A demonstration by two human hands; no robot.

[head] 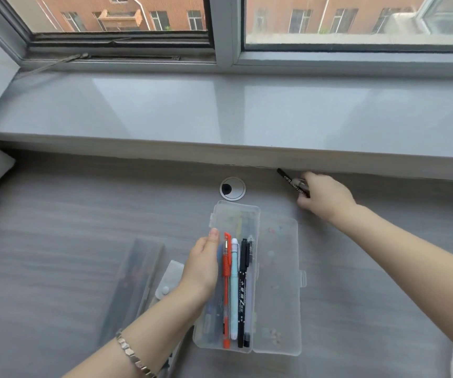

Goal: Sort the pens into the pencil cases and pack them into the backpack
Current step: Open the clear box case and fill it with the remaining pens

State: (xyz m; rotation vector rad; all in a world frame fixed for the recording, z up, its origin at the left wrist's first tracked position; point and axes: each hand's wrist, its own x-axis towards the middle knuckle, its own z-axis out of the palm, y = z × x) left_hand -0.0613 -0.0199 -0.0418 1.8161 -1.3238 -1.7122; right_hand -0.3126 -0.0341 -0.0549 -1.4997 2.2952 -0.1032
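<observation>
The window [356, 20] spans the far side, with a pale grey sill [165, 110] below it. The grey desk [56, 227] runs beneath the sill's front edge.

A clear pencil case [280, 309] lies open at centre near the front edge, base on the left and lid flat on the right. A dark pencil case [135, 282] lies well to its left. A grey pouch [165, 285] with a snap button sits between the two, partly under the left forearm.

The left hand [202, 266] holds a bunch of pens over the base of the clear case. Its thumb lies straight along the bunch and its other fingers are hidden beneath. The bunch comprises an orange pen [226, 296], a light blue pen [234, 296], a black pen [241, 296] and a clear pen [248, 296], side by side.

The right hand [326, 196] reaches to the far right of the desk, fingers curled round a black marker [285, 176] just below the sill edge. The marker's free end points up and left.

A round cable grommet [232, 188] sits just beyond the clear case. A metal bracelet [131, 353] circles the left wrist.
</observation>
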